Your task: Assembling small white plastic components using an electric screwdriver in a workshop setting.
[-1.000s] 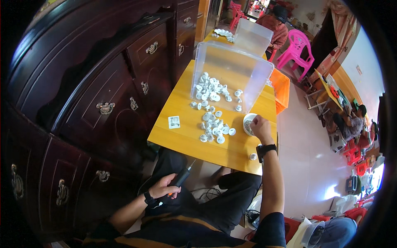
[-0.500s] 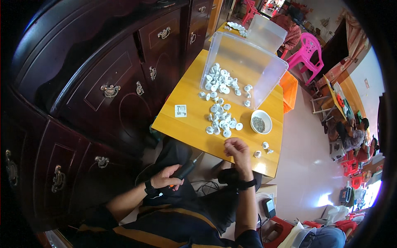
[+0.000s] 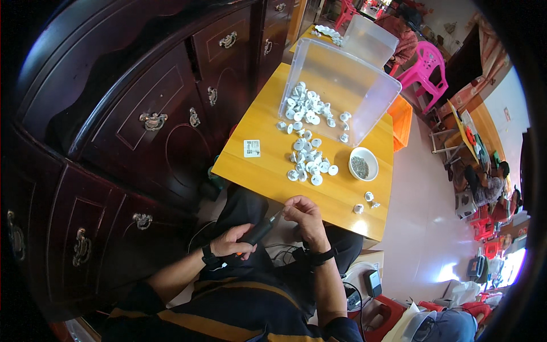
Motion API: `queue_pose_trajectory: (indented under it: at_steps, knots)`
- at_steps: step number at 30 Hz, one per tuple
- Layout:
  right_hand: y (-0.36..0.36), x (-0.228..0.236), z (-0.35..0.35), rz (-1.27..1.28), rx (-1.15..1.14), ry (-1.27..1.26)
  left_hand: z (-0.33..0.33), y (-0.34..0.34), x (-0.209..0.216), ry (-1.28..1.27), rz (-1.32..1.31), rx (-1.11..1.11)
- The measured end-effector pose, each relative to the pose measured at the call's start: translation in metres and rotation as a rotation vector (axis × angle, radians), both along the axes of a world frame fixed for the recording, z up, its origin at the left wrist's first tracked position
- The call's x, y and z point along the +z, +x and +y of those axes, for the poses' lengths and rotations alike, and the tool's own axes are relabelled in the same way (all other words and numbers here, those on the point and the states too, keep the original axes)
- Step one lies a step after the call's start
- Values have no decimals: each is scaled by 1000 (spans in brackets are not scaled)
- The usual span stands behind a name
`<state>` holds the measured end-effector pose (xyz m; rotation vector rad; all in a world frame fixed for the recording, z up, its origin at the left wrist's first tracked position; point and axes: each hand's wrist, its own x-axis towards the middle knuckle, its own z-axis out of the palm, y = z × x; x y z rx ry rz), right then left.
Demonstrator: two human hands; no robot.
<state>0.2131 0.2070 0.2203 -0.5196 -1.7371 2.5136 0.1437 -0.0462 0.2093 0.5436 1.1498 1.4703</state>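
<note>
My left hand [image 3: 229, 243] is wrapped round a dark, pen-shaped electric screwdriver [image 3: 261, 230], its metal tip angled up to the right, just off the table's near edge. The fingers of my right hand [image 3: 306, 219] are pinched together right at that tip; whatever they hold is too small to make out. Beyond my hands, several small white round plastic parts [image 3: 310, 161] lie in a loose pile on the yellow table [image 3: 239, 169]. A white bowl [image 3: 372, 164] of tiny metal screws [image 3: 359, 167] stands to the right, with a few separate white parts [image 3: 358, 208] nearer me.
A clear plastic bin [image 3: 364, 85] lies on its side at the table's far end, more white parts spilling from it. A printed label [image 3: 252, 149] lies at left. Dark wooden cabinets [image 3: 154, 91] line the left. An orange crate [image 3: 401, 122] and pink chair [image 3: 424, 71] stand right.
My right hand has come left and down from above the table's edge to the screwdriver tip. My left hand keeps its hold on the screwdriver, nearly unmoved.
</note>
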Motion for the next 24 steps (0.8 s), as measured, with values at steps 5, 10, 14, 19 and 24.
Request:
queue_pose_trajectory:
  at_steps: [5,10,14,19,24]
  knots:
    - [-2,5,-6,7,-41,31,0,0,-3,16,-4,-10]
    - [-1,4,-9,-11,-64,52,0,0,-2,5,22,-17]
    - [1,1,-4,-29,-32,38,1,1,-3,16,40,-21]
    - [6,1,0,-32,9,-17,-2,5,1,-31,76,-46]
    - [14,4,1,-3,72,-92,-7,8,-2,-21,11,-66]
